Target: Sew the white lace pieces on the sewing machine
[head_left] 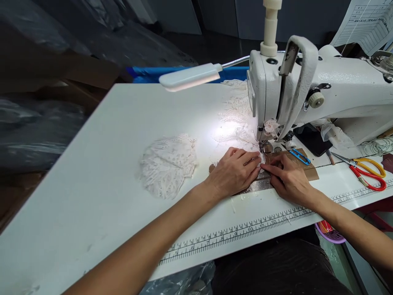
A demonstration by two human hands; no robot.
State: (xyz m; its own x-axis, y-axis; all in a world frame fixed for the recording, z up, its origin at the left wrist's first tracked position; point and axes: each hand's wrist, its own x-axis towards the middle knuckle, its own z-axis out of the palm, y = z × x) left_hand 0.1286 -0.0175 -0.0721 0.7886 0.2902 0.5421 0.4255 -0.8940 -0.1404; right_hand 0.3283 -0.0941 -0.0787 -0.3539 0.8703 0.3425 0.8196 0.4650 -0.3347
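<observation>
A white sewing machine [346,86] stands at the right, its needle area lit by a lamp. My left hand [235,171] lies palm down with fingers spread over white lace fabric [236,108] just left of the presser foot. Close by on the right, my right hand [287,177] has thumb and index finger brought together at the lace edge in front of the foot. Both hands rest over the metal plate [259,185]. A separate bunched piece of white lace [168,166] lies on the table to the left.
The white table [92,172] has a printed ruler along its front edge. Right of my hands are blue snips [299,156], a black phone [313,138] and red-and-yellow scissors [367,172]. The lamp head [190,76] hangs above the table's back edge.
</observation>
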